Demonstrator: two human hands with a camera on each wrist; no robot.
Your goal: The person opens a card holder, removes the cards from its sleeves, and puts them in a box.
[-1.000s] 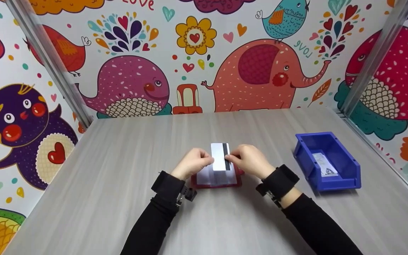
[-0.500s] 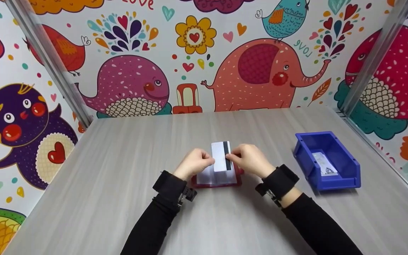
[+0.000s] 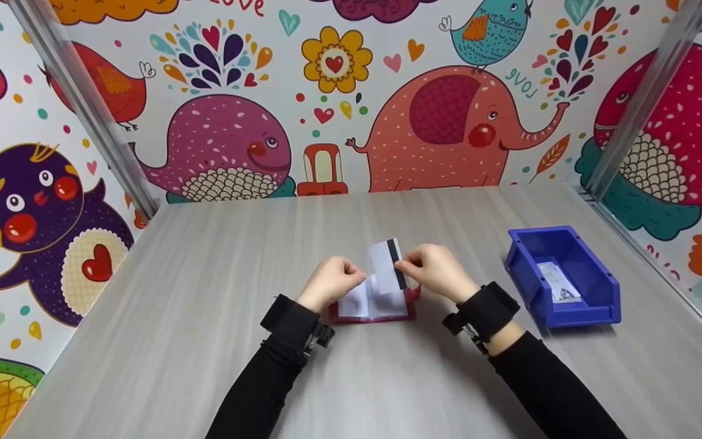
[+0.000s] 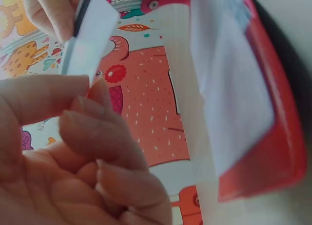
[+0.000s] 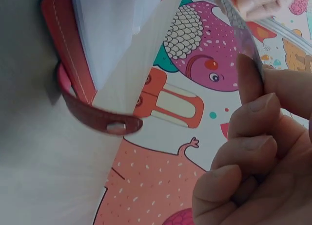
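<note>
My right hand [image 3: 439,268] pinches a white card [image 3: 386,268] with a dark stripe along one edge, between thumb and index finger. The card tilts above an open red card holder [image 3: 368,320], whose pale, clear-looking sleeves [image 3: 354,302] face up on the table. Just left of the card, my left hand [image 3: 334,280] has its thumb and index fingertips together and the other fingers curled. In the left wrist view, the fingertips [image 4: 95,88] of that hand show no card between them. A red strap [image 5: 97,115] with a snap sticks out from the holder in the right wrist view.
At the right stands a blue plastic bin [image 3: 585,314] with a printed white slip [image 3: 559,283] inside. Patterned wall panels [image 3: 326,122] bound the wood-look table [image 3: 223,256] at the back and sides.
The card has tilted and shifted right with my right hand, away from the left fingertips. My left hand stays almost in place. More of the holder's sleeves now shows beneath.
</note>
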